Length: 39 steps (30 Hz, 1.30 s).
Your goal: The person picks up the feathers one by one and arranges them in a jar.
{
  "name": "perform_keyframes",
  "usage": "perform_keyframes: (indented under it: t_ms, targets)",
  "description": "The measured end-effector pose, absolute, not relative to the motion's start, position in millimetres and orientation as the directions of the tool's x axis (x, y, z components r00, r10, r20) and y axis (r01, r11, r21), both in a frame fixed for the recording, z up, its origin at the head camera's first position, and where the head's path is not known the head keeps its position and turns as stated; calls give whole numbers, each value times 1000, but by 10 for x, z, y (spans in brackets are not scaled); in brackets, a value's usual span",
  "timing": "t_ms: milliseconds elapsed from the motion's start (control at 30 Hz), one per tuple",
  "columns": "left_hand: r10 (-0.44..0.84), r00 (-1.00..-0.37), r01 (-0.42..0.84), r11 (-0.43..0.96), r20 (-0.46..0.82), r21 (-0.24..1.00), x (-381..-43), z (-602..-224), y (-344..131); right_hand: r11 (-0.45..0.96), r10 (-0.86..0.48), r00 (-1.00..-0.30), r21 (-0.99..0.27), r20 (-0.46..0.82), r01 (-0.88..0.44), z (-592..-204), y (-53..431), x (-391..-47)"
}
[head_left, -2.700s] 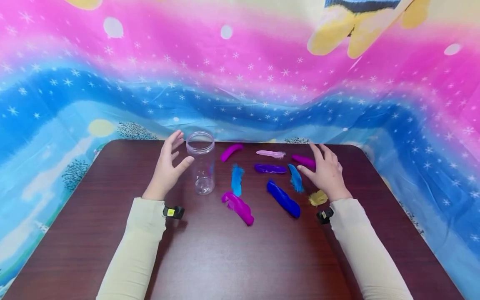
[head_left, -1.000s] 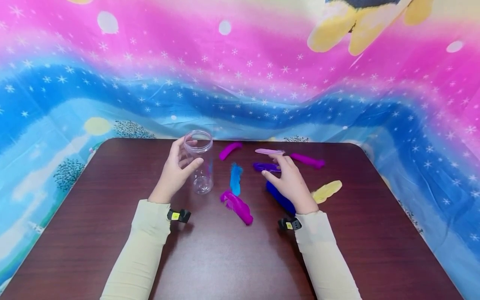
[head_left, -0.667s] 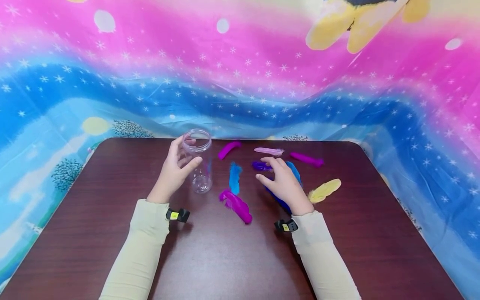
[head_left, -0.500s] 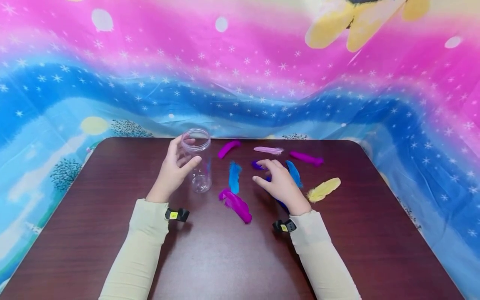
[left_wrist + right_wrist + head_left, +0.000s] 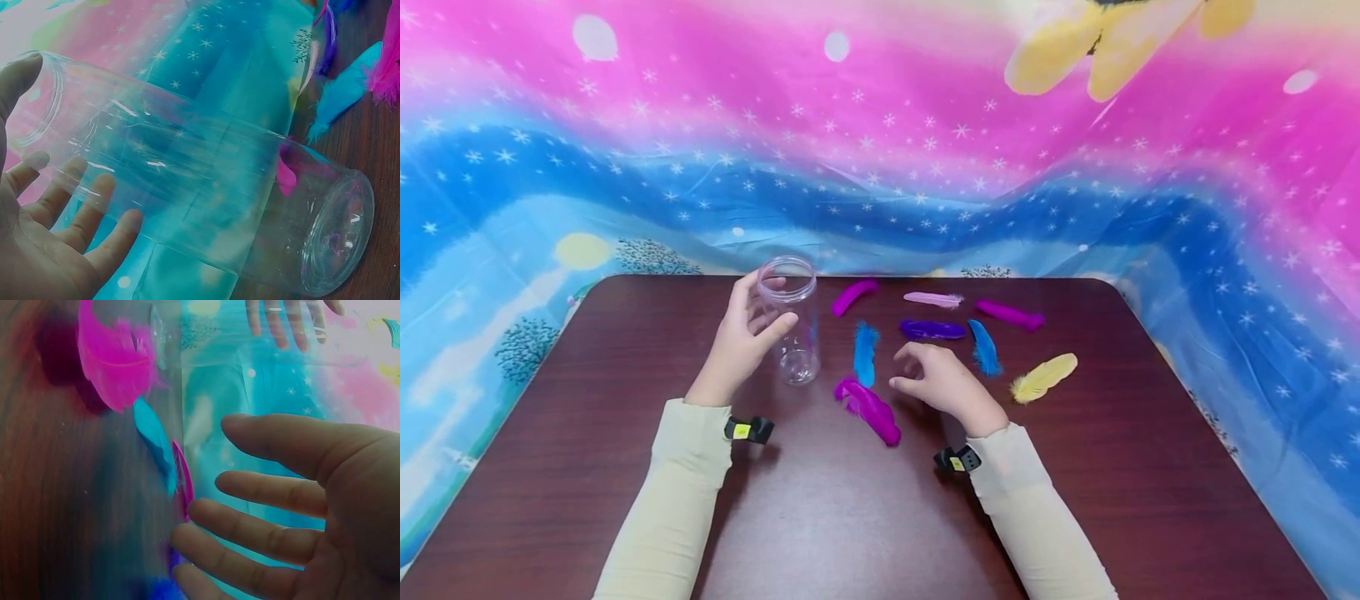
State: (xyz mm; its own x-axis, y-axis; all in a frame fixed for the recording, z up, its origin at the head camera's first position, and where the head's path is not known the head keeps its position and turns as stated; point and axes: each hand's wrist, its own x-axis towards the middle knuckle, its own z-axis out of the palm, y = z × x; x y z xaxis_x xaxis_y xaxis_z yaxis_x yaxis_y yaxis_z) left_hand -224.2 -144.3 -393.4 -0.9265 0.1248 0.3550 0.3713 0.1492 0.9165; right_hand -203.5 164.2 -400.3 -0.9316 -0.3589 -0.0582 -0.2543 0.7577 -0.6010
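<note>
The left hand holds loosely around a tall, clear cylindrical jar, the thumb on the near side and the fingers on the far side; how firmly they press, I cannot tell from my remote seat. The right hand has its fingers half bent and parted from the thumb, and it has hold of nothing. I take this right hand as the middle of the clock, with 12 o'clock toward the far edge of the dark brown, wood-grained table. The jar stands upright between 9 and 10. In the same direction, but nearer, I see a turquoise fluffy feather, and a broad magenta feather lies at 8. At 12, just beyond the fingers, there is a long dark violet feather, and behind it a slim pale pink feather. A curved blue feather and, farther, a narrow magenta feather lie toward 2; a wide yellow feather is at 3. Between 10 and 11 rests a small bowed magenta feather.
</note>
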Motion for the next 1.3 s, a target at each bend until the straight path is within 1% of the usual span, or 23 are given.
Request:
perform_keyframes:
  t_ms: [300,467,800,1300]
  targets:
    - [139,-925,373,144,355,916,-2238,-3916,-1460,777,-352,-919,-603,-176,-182,-4019,1578,-1996]
    - [150,-923,373,133,353,918,-2250,-3918,-1476,788,-352,-911,-593,-216,-164,-4031,1534,-1981]
    - [151,-922,374,122,356,919,-2257,-3931,-1474,795,-363,-897,-586,-253,-157,-4088,1418,-1938]
    - [150,-921,377,117,359,919,-2265,-3943,-1477,831,-317,-918,-536,-240,-147,-4175,1302,-1884]
